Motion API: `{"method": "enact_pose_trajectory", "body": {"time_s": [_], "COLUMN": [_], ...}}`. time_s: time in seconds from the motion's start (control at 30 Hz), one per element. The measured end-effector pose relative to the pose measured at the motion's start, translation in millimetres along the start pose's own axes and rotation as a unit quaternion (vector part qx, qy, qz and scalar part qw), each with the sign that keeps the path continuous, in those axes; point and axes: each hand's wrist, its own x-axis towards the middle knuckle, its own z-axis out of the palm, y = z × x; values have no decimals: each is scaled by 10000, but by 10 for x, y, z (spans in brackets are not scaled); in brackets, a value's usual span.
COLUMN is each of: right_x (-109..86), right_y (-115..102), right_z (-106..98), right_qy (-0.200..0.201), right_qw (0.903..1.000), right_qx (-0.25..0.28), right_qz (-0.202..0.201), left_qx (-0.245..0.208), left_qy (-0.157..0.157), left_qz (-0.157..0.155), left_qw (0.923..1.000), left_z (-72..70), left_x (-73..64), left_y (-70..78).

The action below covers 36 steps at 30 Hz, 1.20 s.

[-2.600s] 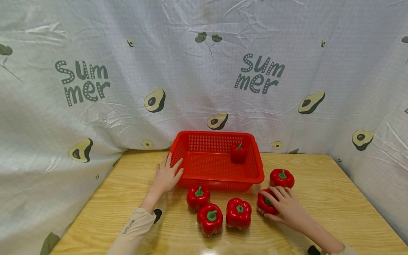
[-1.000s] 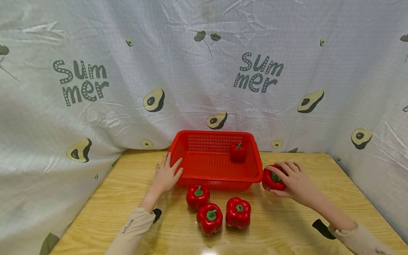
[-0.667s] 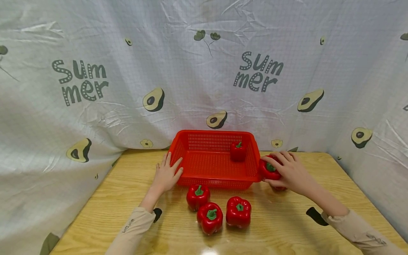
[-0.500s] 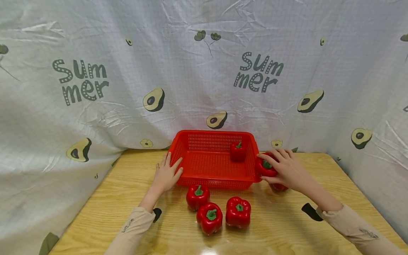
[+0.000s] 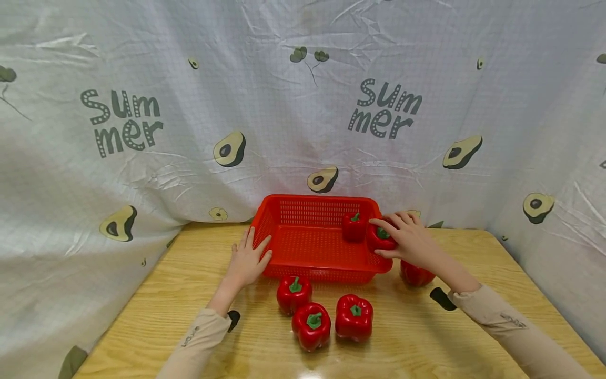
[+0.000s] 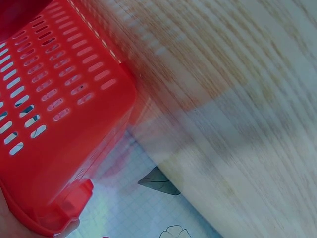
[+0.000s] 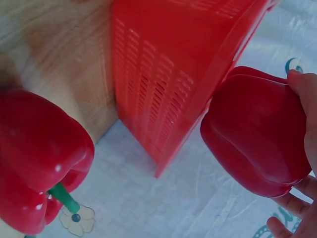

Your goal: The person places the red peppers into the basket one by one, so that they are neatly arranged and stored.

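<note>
My right hand [image 5: 409,239] grips a glossy red bell pepper [image 5: 377,242] with a green stem, thumb on one side and fingers on the other. It holds the pepper at the right rim of a red perforated plastic basket [image 5: 322,270]. In the right wrist view the held pepper [image 7: 255,134] overlaps the basket's upper edge. My left hand [image 5: 246,265] rests on the basket's left rim, fingers straight and spread; only a little of it shows beside the basket [image 6: 74,131] in the left wrist view. Another bell pepper [image 5: 353,230] stands inside the basket, at the right.
On the wooden table [image 5: 165,305], three red bell peppers sit before the basket: one [image 5: 292,298] near its front wall, another [image 5: 310,331] nearer me, the third [image 5: 354,322] to the right. A further pepper [image 5: 416,275] lies under my right forearm. A printed cloth [image 5: 284,116] hangs behind.
My right hand has picked up the bell pepper from the table at the right, raised it past the one behind and carried it left to the basket's rim. The left hand has stayed put.
</note>
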Motion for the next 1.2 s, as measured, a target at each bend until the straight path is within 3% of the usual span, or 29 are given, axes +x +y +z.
{"method": "enact_pose_trajectory", "body": {"time_s": [0.17,0.47,1.2], "right_x": [112,253,365], "right_y": [27,63,113], "right_z": [121,319,647], "right_qy": [-1,-123,-790], "right_qw": [9999,9998,9965], "right_qx": [153,-86,-265], "right_qz": [-7,-110,109], "left_qx": [-36,-63,-84], "left_qy": [114,134,89], "left_qz": [58,52,-9], "left_qw": [9999,9999,9999], "left_z": [-2,9,22], "left_x": [-7,-14,-1], "left_y": [2,7,-4]}}
